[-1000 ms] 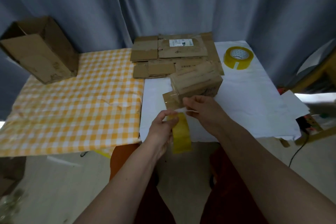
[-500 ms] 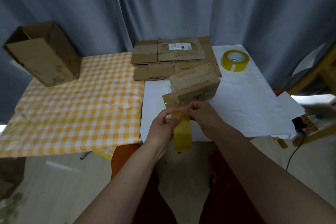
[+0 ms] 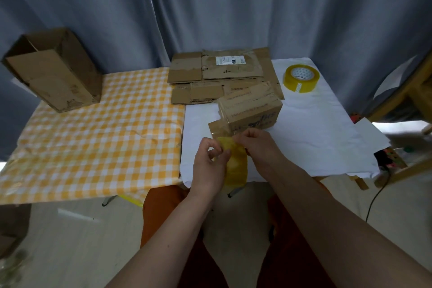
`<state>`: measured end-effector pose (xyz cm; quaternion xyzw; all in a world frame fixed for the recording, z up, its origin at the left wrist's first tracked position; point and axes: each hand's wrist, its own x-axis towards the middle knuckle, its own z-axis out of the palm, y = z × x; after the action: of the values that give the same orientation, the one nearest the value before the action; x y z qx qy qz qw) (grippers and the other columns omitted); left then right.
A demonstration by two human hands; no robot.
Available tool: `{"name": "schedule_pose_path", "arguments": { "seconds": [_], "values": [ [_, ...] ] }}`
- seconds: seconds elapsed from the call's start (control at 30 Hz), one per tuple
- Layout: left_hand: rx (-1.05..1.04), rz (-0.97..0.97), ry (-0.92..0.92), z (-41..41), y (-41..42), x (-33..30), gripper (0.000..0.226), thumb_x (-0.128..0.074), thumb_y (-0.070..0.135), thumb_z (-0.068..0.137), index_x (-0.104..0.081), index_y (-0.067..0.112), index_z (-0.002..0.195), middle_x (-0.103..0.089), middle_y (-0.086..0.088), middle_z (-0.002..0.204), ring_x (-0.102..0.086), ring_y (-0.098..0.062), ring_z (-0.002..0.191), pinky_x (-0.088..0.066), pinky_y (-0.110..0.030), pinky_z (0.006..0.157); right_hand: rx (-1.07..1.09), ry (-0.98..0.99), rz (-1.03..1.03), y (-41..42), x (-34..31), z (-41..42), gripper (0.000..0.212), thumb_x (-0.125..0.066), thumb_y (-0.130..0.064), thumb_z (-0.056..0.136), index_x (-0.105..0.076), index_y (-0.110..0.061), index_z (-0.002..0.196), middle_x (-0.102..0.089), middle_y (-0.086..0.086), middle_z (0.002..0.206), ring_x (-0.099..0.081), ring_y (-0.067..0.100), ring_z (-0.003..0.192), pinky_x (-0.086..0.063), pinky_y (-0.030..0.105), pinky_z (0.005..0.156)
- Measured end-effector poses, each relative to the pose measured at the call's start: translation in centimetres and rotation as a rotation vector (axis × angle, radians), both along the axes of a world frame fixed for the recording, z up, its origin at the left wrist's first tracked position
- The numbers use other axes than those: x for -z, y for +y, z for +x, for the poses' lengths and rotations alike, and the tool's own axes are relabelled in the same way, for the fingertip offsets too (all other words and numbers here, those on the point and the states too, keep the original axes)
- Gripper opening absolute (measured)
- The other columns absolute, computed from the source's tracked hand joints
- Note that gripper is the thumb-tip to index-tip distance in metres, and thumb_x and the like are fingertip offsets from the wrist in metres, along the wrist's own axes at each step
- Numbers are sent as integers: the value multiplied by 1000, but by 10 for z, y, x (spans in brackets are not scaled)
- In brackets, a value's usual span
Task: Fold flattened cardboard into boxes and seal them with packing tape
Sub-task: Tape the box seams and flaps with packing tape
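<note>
A small folded cardboard box (image 3: pixel 251 111) lies on the white-covered table, one flap open toward me. Just in front of it, over the table's near edge, both my hands hold a yellow roll of packing tape (image 3: pixel 236 167). My left hand (image 3: pixel 209 167) grips the roll's left side. My right hand (image 3: pixel 259 147) pinches the roll's top, where the tape end lies; a clear strip seems to run from there to the box flap. Behind the box is a stack of flattened cardboard (image 3: pixel 222 77).
A second yellow tape roll (image 3: pixel 301 78) sits at the back right of the white cloth (image 3: pixel 327 133). An open folded box (image 3: pixel 52 69) stands at the back left of the yellow checked cloth (image 3: pixel 93 147). Grey curtains hang behind. A wooden frame (image 3: pixel 406 91) and cables are to the right.
My hands with the tape roll have risen slightly toward the box. My right hand's fingers have closed in on the top of the roll, next to my left hand's fingers.
</note>
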<state>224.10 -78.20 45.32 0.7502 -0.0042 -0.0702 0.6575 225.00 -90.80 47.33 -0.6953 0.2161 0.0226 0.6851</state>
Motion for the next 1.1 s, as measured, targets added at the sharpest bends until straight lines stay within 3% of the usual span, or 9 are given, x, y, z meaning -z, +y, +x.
{"name": "schedule_pose_path", "arguments": {
  "seconds": [0.17, 0.3, 0.4, 0.6, 0.7, 0.87, 0.93, 1.0, 1.1],
  "values": [
    [39, -31, 3, 0, -1, -6, 49, -56, 6, 95, -67, 52, 82, -66, 15, 105, -60, -18, 109, -53, -45, 93, -9, -20, -33, 0, -1, -1, 11, -59, -15, 89, -59, -9, 80, -56, 3, 82, -50, 16, 83, -43, 30, 74],
    [-6, -33, 26, 4, -3, -8, 35, -62, 14, 93, -64, 49, 96, -66, 0, 119, -61, -24, 112, -53, -50, 92, -48, -79, -48, -2, -2, -4, 13, -56, -17, 93, -62, -6, 90, -60, 2, 89, -53, 14, 87, -45, 28, 76],
    [-29, -43, 20, 7, -4, -7, 32, -65, 16, 91, -68, 48, 90, -69, 0, 113, -63, -24, 108, -55, -51, 89, -91, -133, -84, -3, -3, -5, 12, -55, -17, 94, -62, -8, 89, -60, -1, 86, -54, 7, 81, -42, 20, 69],
    [-75, -50, 56, 13, -10, -1, 30, -69, 16, 87, -72, 43, 76, -72, -5, 100, -66, -28, 101, -55, -53, 86, -159, -253, -252, -11, 6, -5, 8, -58, -14, 91, -62, -11, 85, -59, 8, 105, -55, 11, 94, -42, 17, 77],
    [-102, -59, 105, 20, -14, -2, 32, -69, 12, 87, -73, 36, 67, -72, -9, 91, -68, -32, 92, -56, -54, 82, -143, -303, -342, -12, 10, -6, 4, -58, -9, 90, -61, -9, 93, -53, 4, 106, -51, -2, 90, -43, 12, 77],
    [-193, -148, 275, 33, -19, -4, 23, -69, 6, 86, -70, 21, 69, -70, -18, 97, -66, -40, 97, -56, -52, 85, -93, -240, -136, -18, 10, -7, 70, -61, -5, 88, -25, -26, 143, -49, -11, 116, -59, 1, 94, -49, 12, 74],
    [-183, -167, 314, 33, -23, -3, 17, -68, 6, 87, -69, 17, 75, -70, -17, 98, -66, -38, 98, -57, -48, 85, -225, -84, -279, -26, 11, -5, 58, -67, -16, 86, -40, -19, 137, -53, -5, 113, -57, 6, 93, -46, 19, 76],
    [-151, -189, 330, 33, -28, -4, 14, -67, 6, 88, -68, 16, 79, -69, -14, 96, -66, -35, 98, -57, -46, 85, -344, -8, -345, -33, 16, -6, 28, -67, -23, 87, -62, -14, 113, -61, -6, 93, -58, 5, 83, -42, 24, 75],
    [-40, -81, 238, 36, -37, -6, 16, -63, 5, 90, -69, 20, 87, -67, -10, 104, -64, -31, 103, -57, -42, 86, -283, -50, -380, -44, 26, -8, 9, -68, -25, 86, -64, -19, 91, -60, -10, 80, -60, 5, 77, -45, 16, 67]
  ]
}}
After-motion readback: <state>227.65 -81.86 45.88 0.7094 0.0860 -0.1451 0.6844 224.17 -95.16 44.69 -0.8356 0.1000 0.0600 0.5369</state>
